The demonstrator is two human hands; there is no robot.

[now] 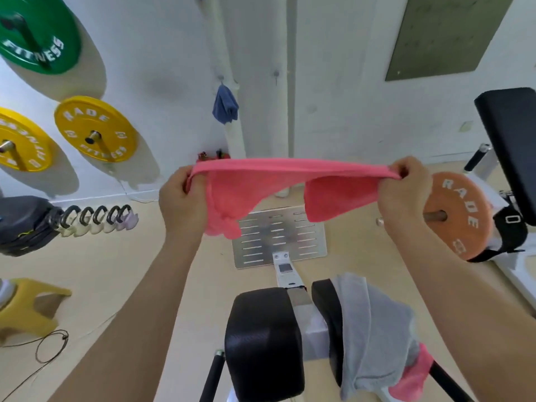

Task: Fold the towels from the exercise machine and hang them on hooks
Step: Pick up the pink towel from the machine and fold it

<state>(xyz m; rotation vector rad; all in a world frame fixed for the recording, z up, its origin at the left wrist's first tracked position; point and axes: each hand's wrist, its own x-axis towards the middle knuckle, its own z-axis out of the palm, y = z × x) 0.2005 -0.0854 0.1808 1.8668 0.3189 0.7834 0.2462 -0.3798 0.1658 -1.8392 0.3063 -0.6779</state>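
A pink towel (269, 184) is stretched taut between my hands, its lower corners hanging loose. My left hand (181, 198) grips its left end and my right hand (404, 190) pinches its right end. Below, a grey towel (374, 338) lies draped over the right black pad (326, 309) of the exercise machine, with another pink towel (414, 375) under it. A blue towel (225, 104) hangs from the left wall hook (221, 78). The right wall hook (276, 74) is bare.
Green (37, 33) and yellow weight plates (95, 129) hang on wall pegs at left. An orange plate (458, 216) sits on a bar at right beside a black bench pad (510, 152). A metal footplate (280, 236) lies ahead; a yellow stool (32, 306) stands at lower left.
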